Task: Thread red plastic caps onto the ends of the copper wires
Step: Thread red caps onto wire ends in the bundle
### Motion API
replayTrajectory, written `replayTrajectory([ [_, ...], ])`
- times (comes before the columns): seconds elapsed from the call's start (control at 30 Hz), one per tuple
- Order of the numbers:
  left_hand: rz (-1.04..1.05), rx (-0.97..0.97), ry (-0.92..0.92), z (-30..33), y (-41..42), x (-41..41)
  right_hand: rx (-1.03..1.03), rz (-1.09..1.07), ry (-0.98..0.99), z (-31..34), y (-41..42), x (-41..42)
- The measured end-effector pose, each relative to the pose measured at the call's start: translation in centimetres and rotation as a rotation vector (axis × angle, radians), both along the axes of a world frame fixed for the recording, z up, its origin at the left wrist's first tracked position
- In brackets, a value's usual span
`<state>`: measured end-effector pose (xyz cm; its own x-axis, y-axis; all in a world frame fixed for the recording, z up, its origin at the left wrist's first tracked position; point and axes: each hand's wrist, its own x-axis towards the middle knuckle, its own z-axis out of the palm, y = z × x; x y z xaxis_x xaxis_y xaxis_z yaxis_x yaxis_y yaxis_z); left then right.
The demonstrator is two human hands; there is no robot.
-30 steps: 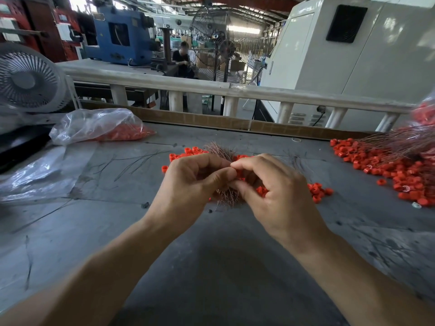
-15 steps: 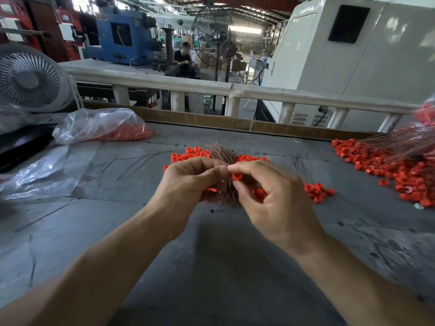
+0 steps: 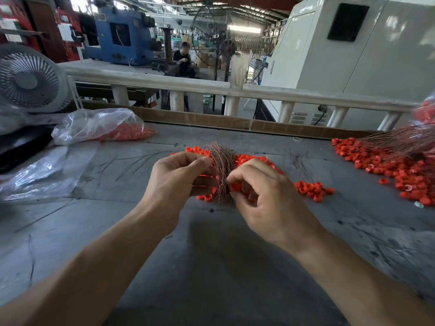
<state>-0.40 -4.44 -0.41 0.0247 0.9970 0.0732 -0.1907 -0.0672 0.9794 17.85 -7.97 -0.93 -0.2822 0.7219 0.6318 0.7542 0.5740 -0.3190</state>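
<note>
A bundle of thin copper wires [image 3: 222, 161] stands fanned out at the middle of the grey table [image 3: 211, 267]. My left hand [image 3: 179, 182] grips the bundle from the left, fingers curled round it. My right hand [image 3: 263, 198] is just to the right of the bundle and pinches a red plastic cap [image 3: 235, 186] between thumb and forefinger, close to the wires. Loose red caps [image 3: 313, 188] lie scattered behind and beside both hands.
A large heap of red caps [image 3: 395, 170] with a second wire bundle [image 3: 400, 140] lies at the right. A plastic bag of caps [image 3: 103, 127] and an empty bag [image 3: 42, 175] sit at the left, near a white fan [image 3: 28, 81]. A railing [image 3: 211, 87] borders the table's far edge.
My right hand has dropped lower and moved slightly right, so the hands no longer meet at the fingertips. The left hand keeps its hold on the wire bundle.
</note>
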Motion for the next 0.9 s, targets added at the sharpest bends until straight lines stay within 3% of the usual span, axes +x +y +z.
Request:
replayTrajectory([
  [0.23, -0.009, -0.04, -0.119, 0.1, 0.2, -0.2, 0.0, 0.016, -0.024, 0.2, -0.1, 0.3],
  [0.33, -0.017, -0.058, -0.116, 0.1, 0.4, -0.4, 0.033, -0.108, 0.003, 0.5, 0.5, 1.4],
  [0.57, 0.121, 0.045, 0.221, -0.4, 1.1, -1.0, -0.145, -0.633, 0.108, 0.5, 3.1, 8.9],
  [0.7, 0.171, 0.112, 0.396, -0.8, 1.4, -1.1, -0.323, -0.73, 0.188, 0.0, 3.7, 11.2],
  [0.9, 0.193, 0.127, 0.586, -1.1, 1.6, -1.2, -0.429, -0.786, 0.139, -0.6, 4.2, 11.9],
])
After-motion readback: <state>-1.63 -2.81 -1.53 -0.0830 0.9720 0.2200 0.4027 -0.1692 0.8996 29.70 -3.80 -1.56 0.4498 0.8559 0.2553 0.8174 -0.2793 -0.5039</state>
